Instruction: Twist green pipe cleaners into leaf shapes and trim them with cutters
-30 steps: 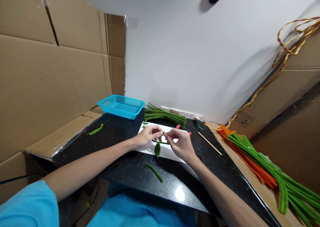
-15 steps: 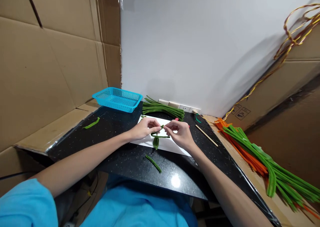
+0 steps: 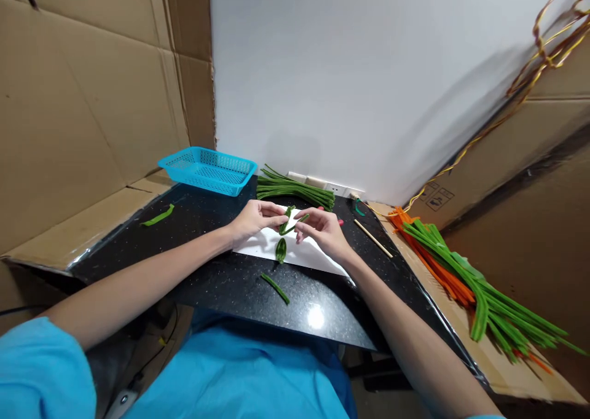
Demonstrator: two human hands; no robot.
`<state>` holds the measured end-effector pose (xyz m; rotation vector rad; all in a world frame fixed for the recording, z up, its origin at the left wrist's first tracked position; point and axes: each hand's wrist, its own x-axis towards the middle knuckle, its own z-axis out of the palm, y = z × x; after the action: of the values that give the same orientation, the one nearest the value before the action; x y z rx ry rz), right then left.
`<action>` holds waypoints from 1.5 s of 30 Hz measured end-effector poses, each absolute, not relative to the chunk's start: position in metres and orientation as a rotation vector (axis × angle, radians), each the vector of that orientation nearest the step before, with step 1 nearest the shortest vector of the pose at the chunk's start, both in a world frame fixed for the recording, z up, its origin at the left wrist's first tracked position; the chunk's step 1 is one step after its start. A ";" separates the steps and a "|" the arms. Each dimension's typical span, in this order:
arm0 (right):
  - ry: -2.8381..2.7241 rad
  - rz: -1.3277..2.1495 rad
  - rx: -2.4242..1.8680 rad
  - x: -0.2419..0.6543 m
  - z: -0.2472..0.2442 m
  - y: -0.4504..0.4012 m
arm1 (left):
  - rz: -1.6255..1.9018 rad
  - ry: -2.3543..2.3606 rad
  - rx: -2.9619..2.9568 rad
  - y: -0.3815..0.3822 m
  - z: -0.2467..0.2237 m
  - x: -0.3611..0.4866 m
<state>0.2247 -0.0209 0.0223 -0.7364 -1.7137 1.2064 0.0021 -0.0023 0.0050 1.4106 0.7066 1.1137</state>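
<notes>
Between thumb and fingers my left hand [image 3: 259, 218] pinches a dark green pipe cleaner [image 3: 286, 227] bent into a shape. My right hand [image 3: 322, 230] is closed on the other end of the same pipe cleaner. Both hands are above a white sheet [image 3: 304, 256]. Below them, at the sheet's front edge, lies a leaf shape [image 3: 281, 250] made of green pipe cleaner. A short straight piece of green pipe cleaner [image 3: 275, 289] rests on the black tabletop nearer to me. Something red, partly hidden, shows behind my right hand.
A blue basket [image 3: 207, 172] stands at the back left, beside a bundle of dark green pipe cleaners [image 3: 295, 191]. On the left lies a light green strip [image 3: 158, 215]. A wooden stick [image 3: 373, 239] is on the right, near bright green [image 3: 483, 299] and orange pipe cleaners [image 3: 449, 281] on cardboard.
The held pipe cleaner's long free end, which lay crosswise below my fingers, now slants up into my right hand. My head view has shifted slightly.
</notes>
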 end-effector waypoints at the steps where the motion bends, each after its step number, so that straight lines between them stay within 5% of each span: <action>1: -1.717 1.206 -0.735 0.223 0.021 -0.021 | 1.109 0.702 1.403 -0.003 0.006 0.003; 25: -1.760 1.017 -0.722 0.223 0.017 -0.023 | 0.799 0.710 1.412 -0.013 0.015 0.002; 45: -1.750 1.194 -0.648 0.233 0.031 -0.025 | 0.828 0.665 1.345 -0.009 0.009 0.002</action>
<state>0.2334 -0.0253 0.0305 -0.6477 -1.7497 1.1944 0.0023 -0.0087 0.0091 1.3452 0.6653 0.8283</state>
